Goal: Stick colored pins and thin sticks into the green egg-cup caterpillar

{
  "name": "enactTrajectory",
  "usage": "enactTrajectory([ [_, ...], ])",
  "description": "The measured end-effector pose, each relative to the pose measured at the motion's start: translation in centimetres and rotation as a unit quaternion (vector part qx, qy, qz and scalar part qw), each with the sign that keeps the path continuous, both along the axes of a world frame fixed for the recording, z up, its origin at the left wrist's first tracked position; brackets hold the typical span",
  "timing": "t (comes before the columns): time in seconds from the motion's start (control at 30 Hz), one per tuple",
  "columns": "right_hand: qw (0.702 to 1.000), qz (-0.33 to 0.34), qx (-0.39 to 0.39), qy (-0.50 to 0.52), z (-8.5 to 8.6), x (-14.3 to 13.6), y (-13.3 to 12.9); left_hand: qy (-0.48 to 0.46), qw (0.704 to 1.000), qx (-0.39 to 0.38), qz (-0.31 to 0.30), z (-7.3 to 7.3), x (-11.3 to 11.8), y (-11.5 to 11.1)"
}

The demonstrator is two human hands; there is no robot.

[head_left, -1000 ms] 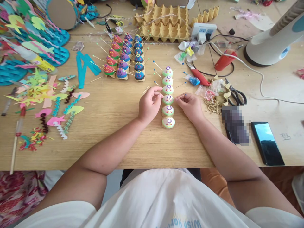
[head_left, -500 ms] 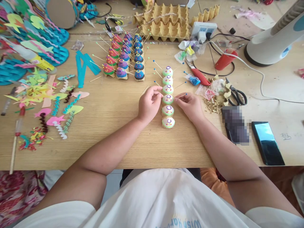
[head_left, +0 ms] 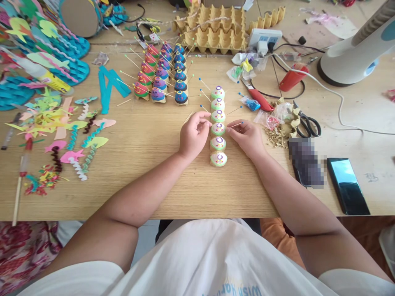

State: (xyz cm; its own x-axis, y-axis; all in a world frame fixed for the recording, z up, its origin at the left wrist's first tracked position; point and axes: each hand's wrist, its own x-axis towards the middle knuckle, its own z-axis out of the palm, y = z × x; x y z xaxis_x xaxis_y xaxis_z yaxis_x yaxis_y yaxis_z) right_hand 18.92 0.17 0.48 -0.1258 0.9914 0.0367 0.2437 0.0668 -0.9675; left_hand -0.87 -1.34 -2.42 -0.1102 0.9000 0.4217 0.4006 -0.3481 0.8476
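A row of several white-and-green domed pieces (head_left: 219, 143) runs toward me, with blue-tipped sticks standing out from the farther ones. My right hand (head_left: 246, 137) pinches a thin blue-tipped stick (head_left: 237, 124) at the right side of the fourth piece from the back. On the opposite side, my left hand (head_left: 195, 133) has its fingertips against that part of the row, thumb and fingers curled close together. Whether it grips the piece or something small there is hidden.
Rows of painted domes (head_left: 159, 83) with sticks stand behind at left. Paper fish and scraps (head_left: 71, 156) lie farther left. At right are scissors (head_left: 308, 123), a red-handled knife (head_left: 257, 98), a phone (head_left: 347, 185) and wood shavings (head_left: 277, 135). An egg tray (head_left: 216, 28) sits at the back.
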Motion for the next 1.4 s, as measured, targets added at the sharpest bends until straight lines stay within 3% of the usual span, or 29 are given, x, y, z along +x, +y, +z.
enactTrajectory([
  [0.43, 0.999, 0.036, -0.006, -0.007, 0.0, 0.9, 0.3, 0.007, 1.0, 0.0, -0.001, 0.0, 0.0, 0.0],
  [0.93, 1.0, 0.03, 0.007, 0.005, -0.8, 1.2, 0.7, -0.011, 1.0, -0.013, 0.002, 0.3, 0.0, -0.1],
  [1.17, 0.997, -0.024, 0.024, 0.07, -1.4, 1.3, 1.0, -0.046, 0.998, 0.02, 0.024, 0.8, -0.2, -0.2],
  [1.4, 0.986, -0.095, 0.128, 0.049, -1.4, 1.4, 0.9, -0.069, 0.997, 0.019, 0.01, 1.1, 0.0, -0.4],
])
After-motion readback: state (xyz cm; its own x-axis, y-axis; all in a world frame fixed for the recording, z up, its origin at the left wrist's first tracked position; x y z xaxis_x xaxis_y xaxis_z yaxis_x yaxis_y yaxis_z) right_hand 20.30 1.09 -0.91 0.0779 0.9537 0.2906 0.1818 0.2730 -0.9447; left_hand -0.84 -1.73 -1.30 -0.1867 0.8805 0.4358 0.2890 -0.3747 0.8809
